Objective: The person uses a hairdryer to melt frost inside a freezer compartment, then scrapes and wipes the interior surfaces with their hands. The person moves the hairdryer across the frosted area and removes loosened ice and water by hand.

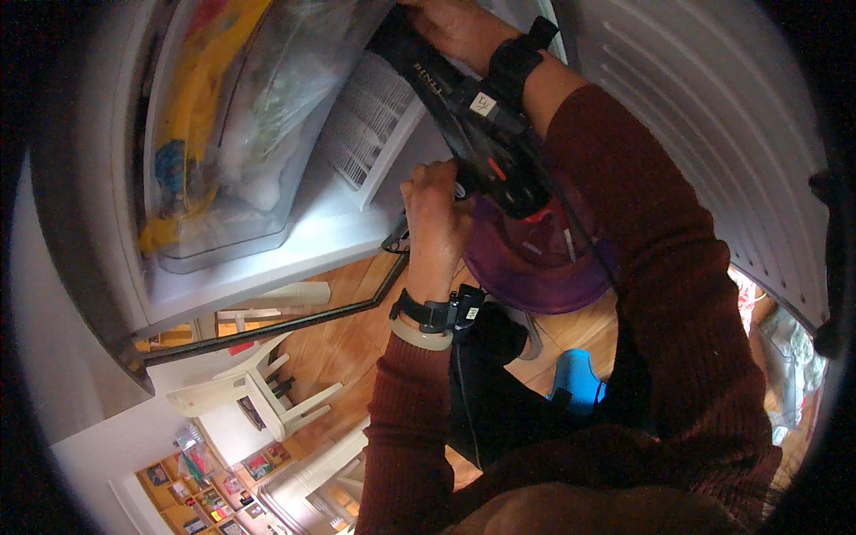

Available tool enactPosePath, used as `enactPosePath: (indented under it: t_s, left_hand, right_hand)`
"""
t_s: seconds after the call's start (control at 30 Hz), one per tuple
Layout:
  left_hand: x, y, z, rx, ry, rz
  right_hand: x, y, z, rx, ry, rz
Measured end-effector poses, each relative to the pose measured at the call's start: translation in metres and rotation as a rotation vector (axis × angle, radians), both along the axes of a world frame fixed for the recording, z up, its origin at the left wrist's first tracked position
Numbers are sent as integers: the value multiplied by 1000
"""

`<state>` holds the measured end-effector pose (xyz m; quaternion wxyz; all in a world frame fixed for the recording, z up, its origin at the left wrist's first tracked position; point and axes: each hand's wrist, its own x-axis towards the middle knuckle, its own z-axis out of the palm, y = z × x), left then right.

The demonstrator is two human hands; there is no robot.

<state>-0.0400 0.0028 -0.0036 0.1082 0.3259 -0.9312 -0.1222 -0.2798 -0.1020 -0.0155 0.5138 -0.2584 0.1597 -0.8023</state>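
Both hands grip a long black handheld tool [464,116] inside an open white refrigerator [294,241]: left hand [437,218] clamped low, right hand [455,31] closed at its far end, beside a clear plastic drawer [223,134]. Work appears midway.

The right hand [450,27] runs off the top edge of the frame, so its fingers cannot be seen. The left hand [435,209] closes round the black tool [481,143], hiding the grip beneath it. The clear drawer [223,125], upper left, is cut by the top edge (its bagged contents are a blur). The framed pictures [209,490], lower left, are too small to make out.
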Motion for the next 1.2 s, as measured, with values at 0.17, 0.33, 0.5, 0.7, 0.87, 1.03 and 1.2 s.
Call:
enactPosePath:
  t_s: [0.17, 0.33, 0.5, 0.7, 0.87, 1.03, 1.2]
  left_hand:
    - [-2, 4, 4, 14, -10, -11]
    - [-3, 6, 5, 28, -28, -5]
    - [0, 2, 1, -5, 0, -56]
    - [3, -1, 1, 66, 16, -46]
    - [-2, 2, 4, 184, 82, 36]
    - [-3, 3, 6, 163, 68, 64]
    - [-3, -1, 4, 142, 48, 78]
  right_hand:
    - [-2, 18, 13, -296, -11, 190]
    - [-9, 5, 3, -275, -10, 181]
    - [-26, -23, -24, -120, -36, 162]
    - [-15, -11, -19, -33, 462, -450]
    - [-9, 11, 12, 117, 225, -220]
    - [-17, -10, -5, 126, 400, -382]
    - [-18, -38, -40, 63, 834, -798]
